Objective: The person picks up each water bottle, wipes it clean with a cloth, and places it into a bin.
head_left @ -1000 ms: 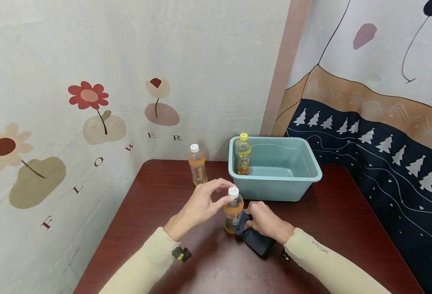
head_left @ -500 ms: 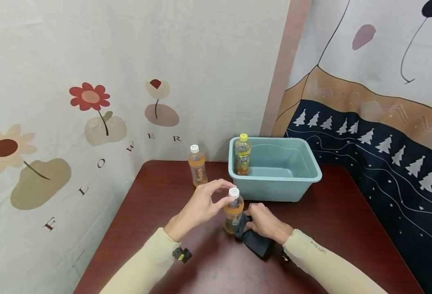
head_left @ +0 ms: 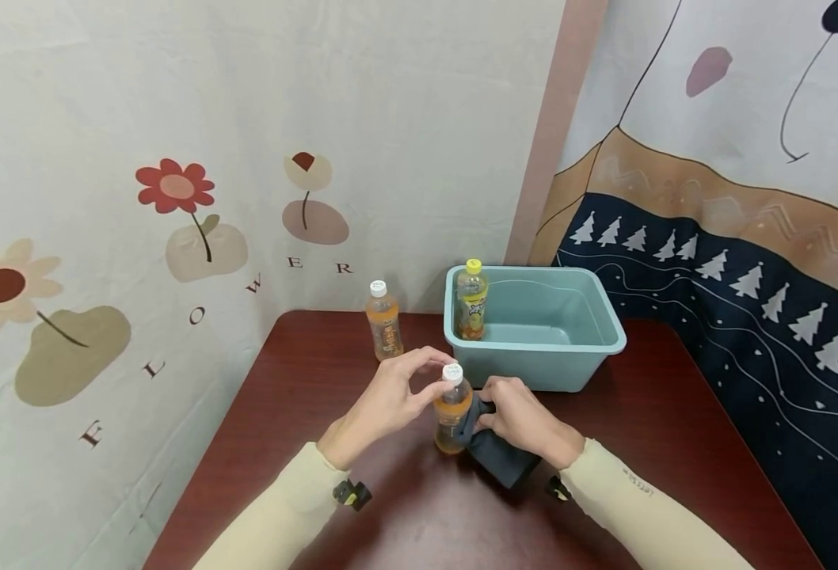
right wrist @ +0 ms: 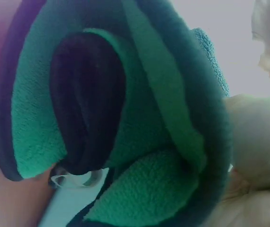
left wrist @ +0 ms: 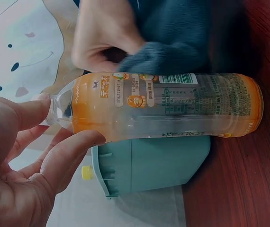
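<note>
A clear bottle with an orange label and white cap [head_left: 451, 431] stands upright on the table in the head view. My left hand [head_left: 383, 400] pinches it high up at the cap and neck; the left wrist view shows the thumb and fingers around the neck of this bottle [left wrist: 139, 106]. On its right side, my right hand [head_left: 526, 419] grips a folded dark cloth [head_left: 503, 461] and holds it against the bottle's wall. Up close in the right wrist view, the cloth [right wrist: 158, 99] looks fuzzy and green with dark edging, and covers much of the bottle from that side.
Behind the hands stands a light blue plastic bin [head_left: 540, 347], with a yellow-capped bottle [head_left: 472, 305] upright in its left end. Another orange-labelled bottle [head_left: 385, 326] stands left of the bin. A printed curtain [head_left: 419, 142] hangs behind the dark red table [head_left: 298, 396].
My right hand has shifted slightly up and to the right along with the cloth. The left hand and the bottle it pinches stay in place.
</note>
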A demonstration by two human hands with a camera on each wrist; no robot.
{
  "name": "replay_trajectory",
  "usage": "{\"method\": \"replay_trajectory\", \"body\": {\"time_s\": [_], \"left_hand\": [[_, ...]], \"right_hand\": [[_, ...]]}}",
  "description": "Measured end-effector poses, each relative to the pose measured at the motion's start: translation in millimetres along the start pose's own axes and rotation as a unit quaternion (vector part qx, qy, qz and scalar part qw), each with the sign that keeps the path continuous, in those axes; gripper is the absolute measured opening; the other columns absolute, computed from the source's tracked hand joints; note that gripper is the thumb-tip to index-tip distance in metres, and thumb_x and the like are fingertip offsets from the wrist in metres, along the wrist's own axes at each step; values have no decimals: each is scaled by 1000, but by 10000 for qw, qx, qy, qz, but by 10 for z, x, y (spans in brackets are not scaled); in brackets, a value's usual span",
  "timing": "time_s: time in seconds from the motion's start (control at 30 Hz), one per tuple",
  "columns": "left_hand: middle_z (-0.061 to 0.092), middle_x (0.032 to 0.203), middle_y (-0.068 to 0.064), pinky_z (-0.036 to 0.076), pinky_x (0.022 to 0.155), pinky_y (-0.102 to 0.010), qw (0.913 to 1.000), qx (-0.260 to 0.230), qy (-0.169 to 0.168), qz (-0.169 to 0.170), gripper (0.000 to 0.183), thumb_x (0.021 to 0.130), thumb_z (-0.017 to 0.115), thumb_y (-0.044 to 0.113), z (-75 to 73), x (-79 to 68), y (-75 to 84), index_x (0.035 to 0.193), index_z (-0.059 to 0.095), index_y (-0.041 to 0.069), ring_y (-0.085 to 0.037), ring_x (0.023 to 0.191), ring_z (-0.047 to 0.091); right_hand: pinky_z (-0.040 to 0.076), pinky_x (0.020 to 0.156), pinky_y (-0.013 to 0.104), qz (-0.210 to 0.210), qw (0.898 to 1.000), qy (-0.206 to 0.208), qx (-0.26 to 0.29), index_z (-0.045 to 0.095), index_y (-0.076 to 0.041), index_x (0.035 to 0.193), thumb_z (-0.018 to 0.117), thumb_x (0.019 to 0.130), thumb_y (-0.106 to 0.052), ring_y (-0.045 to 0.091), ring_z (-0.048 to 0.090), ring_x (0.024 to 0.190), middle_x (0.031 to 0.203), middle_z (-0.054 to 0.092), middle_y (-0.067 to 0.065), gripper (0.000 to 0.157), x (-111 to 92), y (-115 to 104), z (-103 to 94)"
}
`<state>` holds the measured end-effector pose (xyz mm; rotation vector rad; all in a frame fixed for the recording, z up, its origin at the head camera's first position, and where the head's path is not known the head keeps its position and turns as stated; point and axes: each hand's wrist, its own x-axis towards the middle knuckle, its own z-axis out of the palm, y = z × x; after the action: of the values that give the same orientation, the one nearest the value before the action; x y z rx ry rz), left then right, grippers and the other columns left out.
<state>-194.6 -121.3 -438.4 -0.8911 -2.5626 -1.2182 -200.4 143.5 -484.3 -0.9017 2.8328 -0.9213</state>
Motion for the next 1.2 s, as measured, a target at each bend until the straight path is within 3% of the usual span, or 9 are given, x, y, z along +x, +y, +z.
{"method": "replay_trajectory", "body": {"time_s": [0.23,0.47,0.77,1.2], "left_hand": [[85,130,-1,68,109,-48,10000,-25,-5,22,27,107,88,20,-6,5,-5,133,78,20,-25,125,83],[85,131,2,68,111,-44,10000,10,-68,-32,28,107,88,21,-19,5,-2,133,78,22,-20,126,82],[85,132,1,68,109,-43,9999,11,-103,-42,30,107,88,20,-23,15,-6,135,77,21,-18,123,83],[86,129,2,68,109,-50,9997,-187,14,-126,31,106,89,17,-11,-2,23,135,78,21,-18,120,83]], "right_hand": [[59,75,22,18,9998,182,-78,89,-6,131,95,97,-8,9,72,94,102,77,2,34,-5,-202,-276],[59,77,21,-114,9991,385,-158,83,-2,139,99,94,-14,7,69,92,105,75,2,49,19,-347,-414],[58,78,23,-71,9983,560,-171,84,-2,138,99,94,-17,8,65,92,105,74,0,49,47,-448,-451],[59,78,24,-39,9982,562,-186,86,-3,136,101,92,-19,9,67,92,105,78,2,49,15,-365,-492]]}}
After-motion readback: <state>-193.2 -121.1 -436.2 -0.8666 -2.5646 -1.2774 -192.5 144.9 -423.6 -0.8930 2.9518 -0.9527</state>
